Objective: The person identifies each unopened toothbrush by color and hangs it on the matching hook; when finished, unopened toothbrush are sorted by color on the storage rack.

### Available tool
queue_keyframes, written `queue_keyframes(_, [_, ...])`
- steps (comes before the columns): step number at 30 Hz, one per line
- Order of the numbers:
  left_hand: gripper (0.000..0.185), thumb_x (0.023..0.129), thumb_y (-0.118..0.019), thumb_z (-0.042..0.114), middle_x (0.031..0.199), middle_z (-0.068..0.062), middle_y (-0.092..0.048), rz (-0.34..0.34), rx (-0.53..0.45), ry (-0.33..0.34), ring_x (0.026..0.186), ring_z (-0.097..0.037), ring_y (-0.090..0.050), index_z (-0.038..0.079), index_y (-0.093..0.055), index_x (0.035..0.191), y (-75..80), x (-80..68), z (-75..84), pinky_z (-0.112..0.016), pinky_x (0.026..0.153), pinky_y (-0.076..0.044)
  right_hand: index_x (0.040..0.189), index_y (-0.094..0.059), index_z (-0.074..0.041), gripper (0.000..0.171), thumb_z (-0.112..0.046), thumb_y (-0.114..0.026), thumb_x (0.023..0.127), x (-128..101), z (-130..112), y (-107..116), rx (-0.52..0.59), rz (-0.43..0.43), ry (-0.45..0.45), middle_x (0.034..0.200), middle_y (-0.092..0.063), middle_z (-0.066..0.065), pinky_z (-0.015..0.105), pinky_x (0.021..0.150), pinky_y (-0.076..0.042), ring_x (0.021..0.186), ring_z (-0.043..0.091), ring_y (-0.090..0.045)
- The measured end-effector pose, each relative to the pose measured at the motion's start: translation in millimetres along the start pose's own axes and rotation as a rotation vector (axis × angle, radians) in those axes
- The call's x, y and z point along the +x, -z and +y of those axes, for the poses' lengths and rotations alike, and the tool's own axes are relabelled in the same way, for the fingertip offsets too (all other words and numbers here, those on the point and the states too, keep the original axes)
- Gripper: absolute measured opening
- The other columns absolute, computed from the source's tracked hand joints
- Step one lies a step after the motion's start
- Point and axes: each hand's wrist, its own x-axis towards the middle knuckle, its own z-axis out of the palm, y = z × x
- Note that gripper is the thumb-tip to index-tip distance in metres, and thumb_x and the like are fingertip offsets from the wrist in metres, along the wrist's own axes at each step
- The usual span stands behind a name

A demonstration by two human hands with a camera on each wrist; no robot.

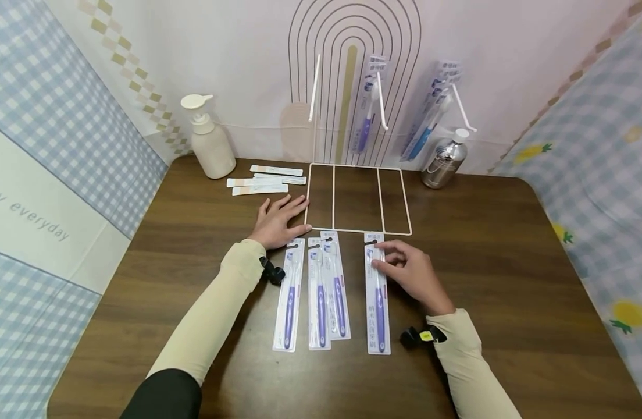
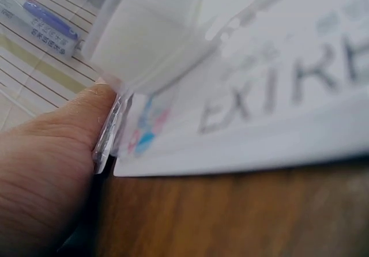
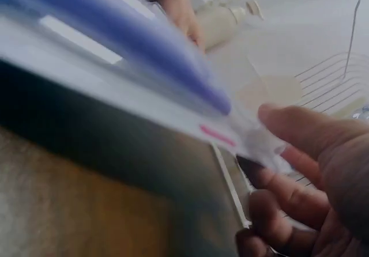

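The near centre of the table (image 1: 499, 256) is taken up by four packaged toothbrushes laid side by side – the rightmost pack (image 1: 377, 297) is pinched at its top by the right hand (image 1: 411, 273). Narrow strips of bare wood are left between the packs. The white wire rack (image 1: 357, 198) is set flat just beyond them, with its upright grid and hooks blocking the rear centre; hung packs (image 1: 370, 105) overhang it. The left hand (image 1: 279, 221) is laid flat against the rack's left edge. The rear left is obstructed by a pump bottle (image 1: 210, 139) and flat sachets (image 1: 263, 180), the rear right by a metal bottle (image 1: 446, 160) – the right side of the table is left open, as is the front left
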Motion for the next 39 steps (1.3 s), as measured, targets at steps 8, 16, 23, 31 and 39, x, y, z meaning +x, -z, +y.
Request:
queue_keyframes(8, [0.075,0.104,-0.06,0.057,0.174,0.011,-0.025,0.0,-0.003,0.0,0.161,-0.023,-0.015,0.028,-0.033,0.168,-0.7,-0.2,0.1,-0.058,0.126,0.006,0.131,-0.072,-0.012,0.037,-0.004,-0.079,0.095,11.8,-48.3,26.1,-0.029,0.161,0.277,0.085,-0.069,0.001,0.022,0.049,-0.037,0.054,0.011,-0.045])
queue_keyframes(16, [0.076,0.104,-0.06,0.057,0.174,0.01,-0.025,0.004,0.0,-0.002,0.161,-0.023,-0.015,0.027,-0.033,0.168,0.8,-0.3,-2.3,-0.058,0.126,0.006,0.13,-0.072,-0.005,0.042,0.006,-0.079,0.09,45.1,-108.9,51.5,-0.005,0.402,0.51,0.083,-0.061,0.006,0.02,0.052,-0.033,0.057,0.01,-0.041])
queue_keyframes(23, [0.076,0.104,-0.06,0.057,0.174,0.01,-0.024,0.001,0.007,-0.001,0.162,-0.022,-0.014,0.027,-0.032,0.168,-0.1,-0.1,-0.8,-0.058,0.126,0.006,0.133,-0.071,-0.008,0.037,-0.005,-0.078,0.096,75.1,-134.7,56.4,0.035,0.444,0.537,0.092,-0.067,0.007,0.021,0.052,-0.031,0.055,0.012,-0.038])
queue_keyframes(31, [0.076,0.104,-0.06,0.058,0.173,0.011,-0.025,0.002,0.016,0.001,0.161,-0.022,-0.015,0.028,-0.032,0.168,-1.8,-0.3,0.0,-0.057,0.126,0.007,0.13,-0.072,-0.006,0.036,-0.004,-0.078,0.095,104.7,-125.6,43.3,0.107,0.449,0.505,0.089,-0.065,0.008,0.022,0.051,-0.031,0.054,0.011,-0.036])
queue_keyframes(39, [0.076,0.103,-0.061,0.057,0.173,0.012,-0.025,0.003,0.009,0.006,0.161,-0.022,-0.015,0.028,-0.033,0.168,-0.9,-0.7,0.1,-0.057,0.126,0.007,0.13,-0.071,-0.004,0.035,-0.006,-0.078,0.096,155.5,-112.3,36.1,0.155,0.505,0.418,0.093,-0.068,0.005,0.021,0.054,-0.035,0.055,0.01,-0.038])
